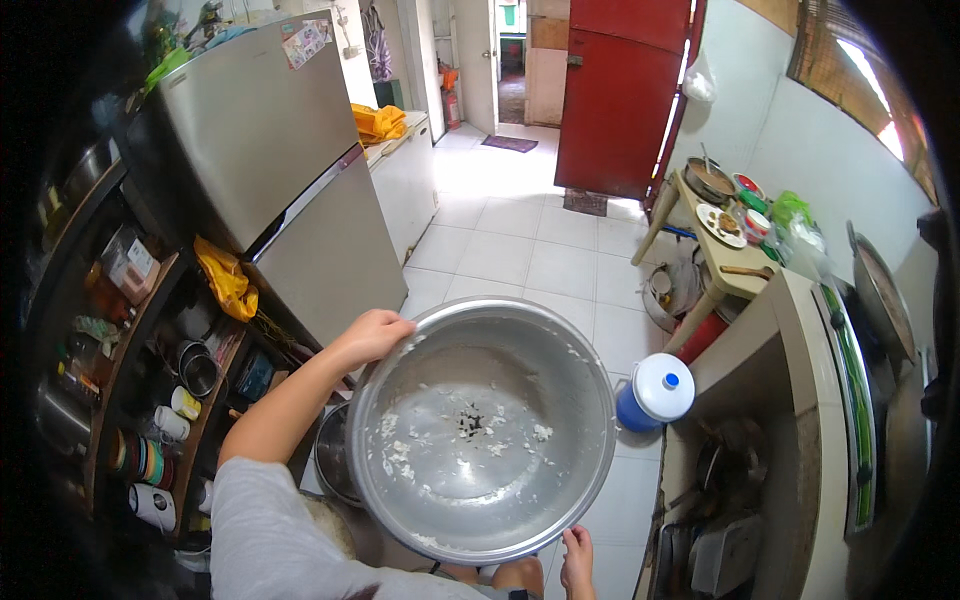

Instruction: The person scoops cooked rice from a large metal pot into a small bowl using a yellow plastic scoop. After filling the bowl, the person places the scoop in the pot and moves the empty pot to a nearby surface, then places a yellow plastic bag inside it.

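A large round aluminium basin (465, 465) is tilted so that I look down into it. White bits that look like cooked rice cling to its wall and bottom, and dark specks mark the middle of the bottom. My left hand (381, 334) grips the rim at the upper left, fingers folded over the edge. At the lower right, my right hand (577, 556) is beside the rim with its fingers curled; whether it grips the rim or only touches it, I cannot tell.
A blue water jug with a white lid (664, 390) stands on the tiled floor right of the basin. Shelves of kitchenware (142, 337) and a refrigerator (262, 135) line the left. Rightward are a tiled counter (799, 352) and a table with food (742, 255). A red door (622, 90) stands ahead.
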`<state>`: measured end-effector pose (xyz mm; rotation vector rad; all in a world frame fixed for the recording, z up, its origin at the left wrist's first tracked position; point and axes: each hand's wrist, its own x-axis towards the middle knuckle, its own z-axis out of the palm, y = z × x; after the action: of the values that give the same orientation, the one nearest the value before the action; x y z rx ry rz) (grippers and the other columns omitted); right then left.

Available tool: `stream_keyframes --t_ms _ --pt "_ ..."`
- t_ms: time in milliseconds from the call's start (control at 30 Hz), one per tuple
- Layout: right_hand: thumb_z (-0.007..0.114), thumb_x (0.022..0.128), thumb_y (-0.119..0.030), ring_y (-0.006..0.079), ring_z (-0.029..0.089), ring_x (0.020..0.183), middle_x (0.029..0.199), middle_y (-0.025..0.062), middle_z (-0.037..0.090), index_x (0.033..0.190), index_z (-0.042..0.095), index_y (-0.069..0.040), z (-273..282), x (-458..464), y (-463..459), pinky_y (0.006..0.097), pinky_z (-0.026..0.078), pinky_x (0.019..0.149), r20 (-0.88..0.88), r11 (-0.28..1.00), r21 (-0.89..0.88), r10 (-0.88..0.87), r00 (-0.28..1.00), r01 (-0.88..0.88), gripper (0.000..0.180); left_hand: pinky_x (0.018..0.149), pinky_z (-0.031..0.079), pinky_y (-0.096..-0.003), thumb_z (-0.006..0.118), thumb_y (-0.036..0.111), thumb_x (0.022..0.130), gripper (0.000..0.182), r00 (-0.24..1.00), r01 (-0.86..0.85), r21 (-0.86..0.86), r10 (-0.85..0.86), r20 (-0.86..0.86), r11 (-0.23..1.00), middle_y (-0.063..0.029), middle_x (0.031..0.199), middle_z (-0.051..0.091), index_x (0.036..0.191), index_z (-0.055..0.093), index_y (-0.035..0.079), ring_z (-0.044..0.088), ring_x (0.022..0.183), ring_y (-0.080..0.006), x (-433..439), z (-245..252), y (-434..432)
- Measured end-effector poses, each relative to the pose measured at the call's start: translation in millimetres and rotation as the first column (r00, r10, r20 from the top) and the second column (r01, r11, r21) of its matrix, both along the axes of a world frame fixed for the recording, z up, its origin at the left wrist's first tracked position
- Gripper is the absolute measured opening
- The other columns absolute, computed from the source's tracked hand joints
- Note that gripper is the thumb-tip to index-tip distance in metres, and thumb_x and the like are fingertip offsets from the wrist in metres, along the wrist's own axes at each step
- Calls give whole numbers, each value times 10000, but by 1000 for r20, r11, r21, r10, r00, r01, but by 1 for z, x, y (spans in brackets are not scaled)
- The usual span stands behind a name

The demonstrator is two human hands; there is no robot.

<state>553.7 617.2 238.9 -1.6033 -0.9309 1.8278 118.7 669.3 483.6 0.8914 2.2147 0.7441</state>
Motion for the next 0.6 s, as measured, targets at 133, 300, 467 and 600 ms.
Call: stream_keyframes --t_ms 133,300,467,600 --pt "536 828 -120 128 444 847 937 62 502 1049 475 15 -22 -31 68 253 361 764 -148 991 15 -127 981 131 267 617 444 -282 523 281 806 328 991 101 -9 -102 -90 995 -88 789 614 920 619 -11 549 677 -148 -22 -1 109" --pt "538 810 -201 90 422 772 850 -3 490 1022 499 -53 -3 -64 215 229 308 635 -46 998 40 -44 998 46 261 645 439 -264 516 279 814 324 999 -21 75 19 30 997 -72 837 610 939 615 -3 544 723 -129 -55 10 225" --pt "551 801 -203 71 406 734 803 -33 474 973 514 -69 15 -108 361 209 299 602 -75 983 181 19 997 -5 222 665 445 -270 522 310 813 354 984 -127 167 104 142 978 -94 837 613 929 614 -12 558 752 -150 -104 18 308" --pt "559 812 -115 96 425 827 870 8 472 1035 477 -13 9 -160 457 225 338 745 -215 983 185 45 976 -4 259 708 440 -271 527 355 817 401 978 -175 264 138 155 949 -112 871 612 931 609 -20 559 802 -162 -158 14 361"
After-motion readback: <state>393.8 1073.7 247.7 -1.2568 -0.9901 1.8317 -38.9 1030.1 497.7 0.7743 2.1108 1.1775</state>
